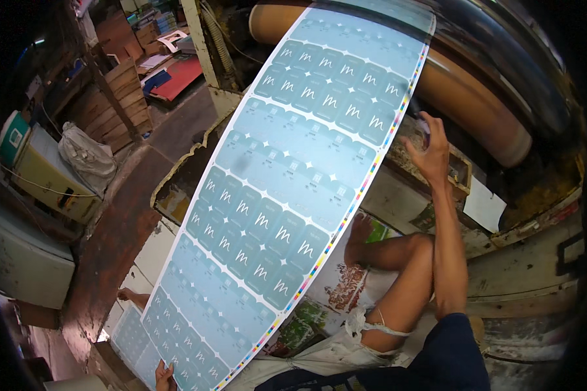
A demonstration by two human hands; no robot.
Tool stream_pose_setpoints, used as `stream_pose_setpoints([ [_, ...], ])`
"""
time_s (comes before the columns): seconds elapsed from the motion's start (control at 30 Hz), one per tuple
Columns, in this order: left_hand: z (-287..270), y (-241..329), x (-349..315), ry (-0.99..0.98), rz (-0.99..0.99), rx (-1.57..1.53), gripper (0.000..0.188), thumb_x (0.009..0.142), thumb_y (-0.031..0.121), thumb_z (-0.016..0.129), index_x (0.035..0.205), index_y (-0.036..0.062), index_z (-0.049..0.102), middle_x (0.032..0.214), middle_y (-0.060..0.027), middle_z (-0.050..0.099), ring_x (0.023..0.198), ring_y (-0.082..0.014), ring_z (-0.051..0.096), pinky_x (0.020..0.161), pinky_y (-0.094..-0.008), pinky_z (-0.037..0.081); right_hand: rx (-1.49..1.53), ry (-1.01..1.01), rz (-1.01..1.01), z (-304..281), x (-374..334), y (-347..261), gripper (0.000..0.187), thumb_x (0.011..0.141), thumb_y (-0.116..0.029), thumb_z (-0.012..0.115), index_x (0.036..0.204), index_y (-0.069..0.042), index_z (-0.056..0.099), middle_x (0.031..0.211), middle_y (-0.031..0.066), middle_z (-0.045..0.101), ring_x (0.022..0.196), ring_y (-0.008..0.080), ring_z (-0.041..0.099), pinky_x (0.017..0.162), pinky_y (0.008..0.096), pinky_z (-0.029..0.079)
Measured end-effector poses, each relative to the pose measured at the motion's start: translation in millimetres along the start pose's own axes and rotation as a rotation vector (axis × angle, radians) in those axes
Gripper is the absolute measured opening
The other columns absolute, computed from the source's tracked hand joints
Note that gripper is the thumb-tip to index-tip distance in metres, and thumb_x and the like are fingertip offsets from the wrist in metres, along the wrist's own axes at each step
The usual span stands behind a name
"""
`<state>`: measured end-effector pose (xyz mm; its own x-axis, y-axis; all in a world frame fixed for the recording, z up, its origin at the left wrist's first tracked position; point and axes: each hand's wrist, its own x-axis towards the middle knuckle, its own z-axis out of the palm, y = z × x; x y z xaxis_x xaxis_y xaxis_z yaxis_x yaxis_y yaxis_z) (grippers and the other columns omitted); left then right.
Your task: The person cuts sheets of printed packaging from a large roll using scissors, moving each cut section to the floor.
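Observation:
A long printed sheet (261,189), light blue with rows of teal card shapes, hangs from a dark machine roller down toward my lap. A strip of coloured squares runs along its right edge. At the bottom, my left hand (165,376) is closed on the lower part of the sheet, fingers partly cut off by the picture's edge. My right hand (432,148) is raised beside the sheet's upper right edge. Between its thumb and fingers is a slim dark tool (424,125) with a purplish part; its kind is unclear.
Brown rollers (482,107) cross behind the sheet, with a wooden tray (460,169) and white paper (484,203) below. Another printed sheet (129,342) lies lower left. My bent bare leg (398,306) is beneath. A white sack (85,156) stands at the left.

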<state>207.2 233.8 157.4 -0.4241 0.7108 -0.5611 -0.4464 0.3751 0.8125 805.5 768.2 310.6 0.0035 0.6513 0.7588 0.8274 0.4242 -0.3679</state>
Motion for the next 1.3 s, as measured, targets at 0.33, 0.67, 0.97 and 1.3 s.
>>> stream_pose_setpoints([
  [0.33,-53.8,-27.7,-26.0,0.216,-0.078,0.063,0.049,0.092,0.005,0.058,0.137,-0.002,0.038,0.1,-0.0091,0.064,0.084,-0.0168,0.063,0.074,-0.0308,0.051,0.139,-0.54,-0.306,30.2,-56.4,-13.1,0.048,0.064,0.009,0.062,0.109,-0.006,0.068,0.101,0.0128,0.068,0.085,0.0302,0.068,0.074,0.0352,0.056],
  [0.67,-201.1,-88.4,-14.2,0.477,-0.114,0.222,0.045,0.093,0.006,0.059,0.134,-0.0015,0.042,0.09,-0.0067,0.064,0.075,-0.0134,0.06,0.066,-0.0269,0.049,0.192,-0.443,-0.123,31.6,-128.2,-132.8,0.035,0.066,0.009,0.057,0.095,-0.003,0.073,0.083,0.0143,0.069,0.072,0.029,0.067,0.066,0.0326,0.051],
  [0.97,-168.5,-98.4,107.2,0.437,0.224,0.08,0.035,0.093,0.005,0.059,0.126,-0.0015,0.05,0.078,-0.0029,0.062,0.065,-0.0073,0.053,0.057,-0.0211,0.042,0.241,-0.411,-0.218,46.5,-120.4,-156.4,0.035,0.061,0.001,0.056,0.089,-0.004,0.075,0.07,0.0125,0.065,0.067,0.0268,0.056,0.064,0.0367,0.047],
  [1.3,-87.5,-115.6,215.4,0.21,0.33,-0.045,0.028,0.093,-0.003,0.053,0.121,-0.0053,0.055,0.107,-0.0123,0.065,0.092,-0.0204,0.063,0.082,-0.0318,0.052,0.369,-0.519,-0.111,49.8,-104.2,-171.5,0.028,0.068,0.001,0.063,0.09,-0.01,0.076,0.068,0.014,0.064,0.062,0.0268,0.058,0.059,0.0351,0.046],
])
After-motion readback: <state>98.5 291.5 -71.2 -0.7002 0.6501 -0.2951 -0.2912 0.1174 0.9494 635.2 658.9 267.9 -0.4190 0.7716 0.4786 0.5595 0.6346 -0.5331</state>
